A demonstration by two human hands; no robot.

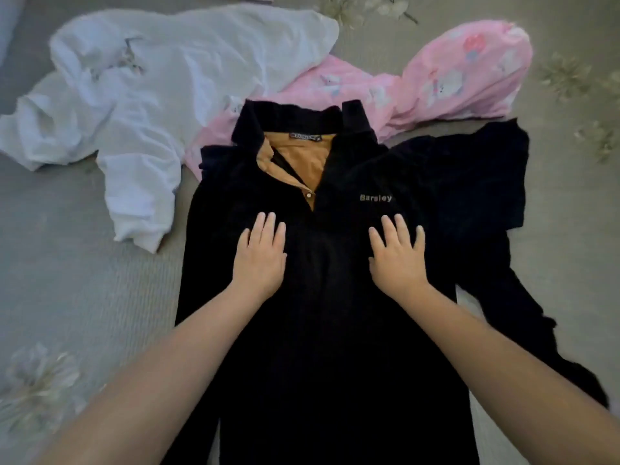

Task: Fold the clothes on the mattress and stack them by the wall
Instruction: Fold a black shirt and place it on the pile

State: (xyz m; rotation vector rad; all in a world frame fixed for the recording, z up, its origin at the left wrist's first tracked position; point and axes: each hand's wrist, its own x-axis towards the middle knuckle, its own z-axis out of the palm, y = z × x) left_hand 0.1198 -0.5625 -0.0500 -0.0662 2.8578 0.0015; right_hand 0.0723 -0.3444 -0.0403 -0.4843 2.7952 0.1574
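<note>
Both arms reach forward from the near edge, and both palms lie flat on the chest of a dark polo shirt (322, 297) spread face-up on the mattress (67, 280). The left hand (260, 256) rests left of the button placket, fingers straight and close together, pointing toward the collar, thumb out to the side. The right hand (397, 256) rests right of the placket, just below the embroidered word on the chest, fingers straight and slightly fanned. Neither hand pinches or curls round the cloth; they simply press on it.

The shirt lies lengthwise, collar at the far end, hem running off the near edge. Its collar stands open and shows a tan lining (302, 162) with a small label and one pale button. Its right sleeve sprawls out crumpled to the right, while the left side looks tucked close to the body.

Beyond the collar a pink printed garment (463, 78) lies bunched, partly under the shirt's far edge. To the far left a rumpled white garment (151, 95) spreads out, its near sleeve just beside the shirt's left shoulder. The mattress cover is grey with pale flower prints.
</note>
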